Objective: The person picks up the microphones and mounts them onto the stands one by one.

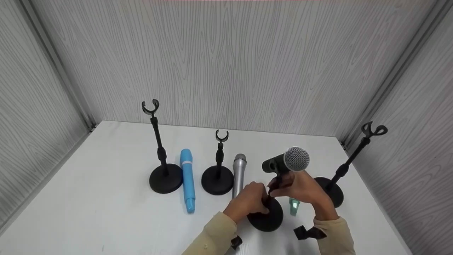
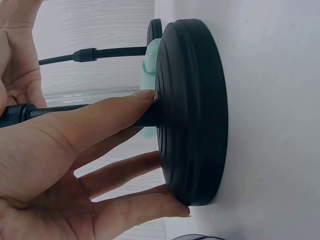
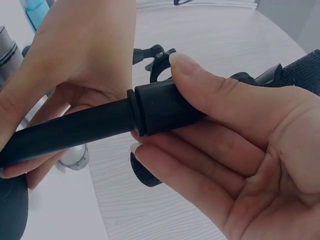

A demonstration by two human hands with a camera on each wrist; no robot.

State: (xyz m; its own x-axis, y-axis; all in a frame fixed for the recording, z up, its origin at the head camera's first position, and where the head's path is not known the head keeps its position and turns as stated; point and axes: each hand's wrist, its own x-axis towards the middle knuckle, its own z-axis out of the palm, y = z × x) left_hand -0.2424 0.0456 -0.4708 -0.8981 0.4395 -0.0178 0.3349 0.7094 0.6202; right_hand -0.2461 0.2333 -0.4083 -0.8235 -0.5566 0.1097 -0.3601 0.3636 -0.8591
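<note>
A short black microphone stand (image 1: 271, 220) stands upright at the right of the table. In its clip sits a black microphone (image 1: 288, 161) with a silver mesh head, tilted toward the right. My left hand (image 1: 249, 199) grips the foot of the pole. Its thumb lies along the pole, and other fingers touch the round base (image 2: 192, 115) in the left wrist view. Higher up, my right hand (image 1: 302, 187) holds the thick collar (image 3: 162, 107) on the pole between thumb and fingers, as the right wrist view shows.
Left of my hands lie a silver microphone (image 1: 239, 173) and a blue microphone (image 1: 188, 180), beside two stands with vacant clips, one short (image 1: 217, 180) and one tall (image 1: 165, 179). A mint-green microphone (image 1: 294, 206) lies partly hidden behind my right hand. Another tall stand (image 1: 341, 171) leans in view at right.
</note>
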